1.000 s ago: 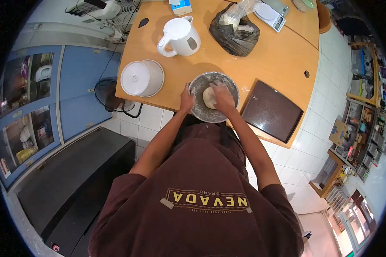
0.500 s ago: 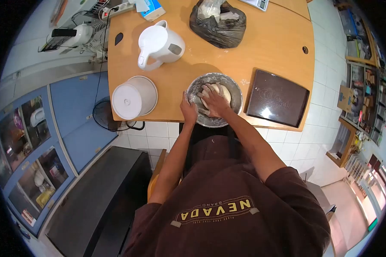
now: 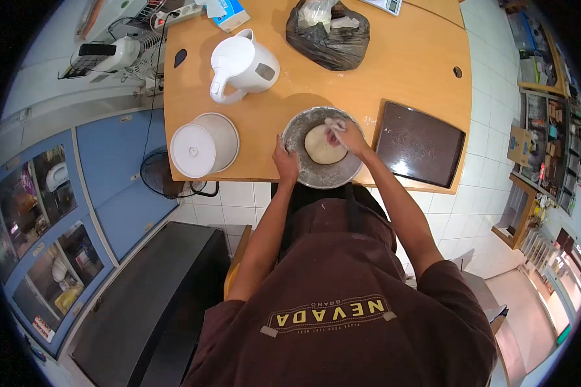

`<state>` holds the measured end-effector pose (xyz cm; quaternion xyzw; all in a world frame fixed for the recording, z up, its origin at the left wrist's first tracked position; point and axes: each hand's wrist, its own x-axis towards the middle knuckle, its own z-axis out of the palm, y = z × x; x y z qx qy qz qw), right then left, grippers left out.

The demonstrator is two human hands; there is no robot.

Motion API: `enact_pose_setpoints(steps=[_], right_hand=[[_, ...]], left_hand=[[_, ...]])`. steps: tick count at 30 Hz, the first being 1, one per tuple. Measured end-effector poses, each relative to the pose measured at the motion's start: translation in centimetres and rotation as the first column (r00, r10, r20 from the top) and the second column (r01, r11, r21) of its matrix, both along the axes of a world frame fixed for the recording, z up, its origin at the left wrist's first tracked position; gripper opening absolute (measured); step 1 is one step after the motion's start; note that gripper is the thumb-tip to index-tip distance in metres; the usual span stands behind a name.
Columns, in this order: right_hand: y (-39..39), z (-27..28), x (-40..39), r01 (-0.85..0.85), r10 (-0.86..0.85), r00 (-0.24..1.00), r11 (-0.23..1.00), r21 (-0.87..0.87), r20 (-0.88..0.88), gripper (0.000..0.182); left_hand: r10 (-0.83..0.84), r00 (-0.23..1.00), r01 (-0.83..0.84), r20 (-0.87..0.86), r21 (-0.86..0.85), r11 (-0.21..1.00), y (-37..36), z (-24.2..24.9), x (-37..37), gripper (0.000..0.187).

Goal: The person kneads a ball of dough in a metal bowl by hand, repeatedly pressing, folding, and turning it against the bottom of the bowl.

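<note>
A round metal bowl, its inner wall dusted with flour, stands at the table's front edge. In it lies a smooth, pale ball of dough. My left hand grips the bowl's left rim, thumb over the edge. Over the dough's upper right side is my right hand, turned on its side, with floury fingers curled in. Whether those fingers pinch any dough is hidden.
On the wooden table, a dark baking tray lies right of the bowl. A lidded white tub and a white jug stand left. A black plastic bag sits behind; a scale is at the far edge.
My right hand has come up from lying spread on the dough, moving right and away from me, and its fingers have curled. The dough shows more fully. My left hand stays on the rim.
</note>
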<state>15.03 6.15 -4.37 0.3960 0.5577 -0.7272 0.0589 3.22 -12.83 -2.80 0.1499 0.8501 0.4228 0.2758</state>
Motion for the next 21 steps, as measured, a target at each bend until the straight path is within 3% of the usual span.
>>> enact_pose_setpoints(steps=[3,5,7,10,13,16,18,21], right_hand=[[-2.7,-1.6,-0.7,-0.217,0.215,0.971,0.976,0.001,0.105,0.044],[-5.2,-4.2,-0.8,-0.248,0.195,0.962,0.914,0.322,0.19,0.054],[-6.0,-3.4,-2.0,-0.241,0.13,0.956,0.861,0.448,0.264,0.062],[-6.2,-1.2,-3.2,-0.122,-0.006,0.952,0.911,0.394,0.307,0.07],[-5.2,-1.5,-5.3,-0.128,-0.047,0.915,0.908,0.4,0.4,0.073],[-3.3,-1.1,-6.7,-0.114,0.046,0.916,0.982,0.149,0.398,0.065],[-2.4,-1.1,-6.8,-0.018,0.041,0.958,0.997,-0.081,0.284,0.061],[-1.7,-0.7,-4.9,0.187,-0.161,0.982,0.847,-0.498,0.095,0.057]], left_hand=[[-0.022,0.994,0.028,-0.107,0.059,0.998,-0.8,-2.3,0.1,0.06],[-0.029,0.993,0.037,-0.118,0.069,0.997,-0.7,-2.0,0.1,0.06],[-0.034,0.992,0.042,-0.118,0.068,0.997,-0.2,-1.0,-0.1,0.06],[-0.026,0.992,0.036,-0.124,0.079,0.996,-0.5,-0.9,0.2,0.061],[0.031,0.987,-0.01,-0.16,0.134,0.991,-0.6,-3.3,0.4,0.063],[0.056,0.987,-0.039,-0.151,0.109,0.993,-0.5,-3.4,0.0,0.065],[0.031,0.99,-0.016,-0.136,0.113,0.993,0.1,-2.0,-0.6,0.065],[0.002,0.963,0.012,-0.268,0.051,0.999,0.0,-3.0,-1.2,0.066]])
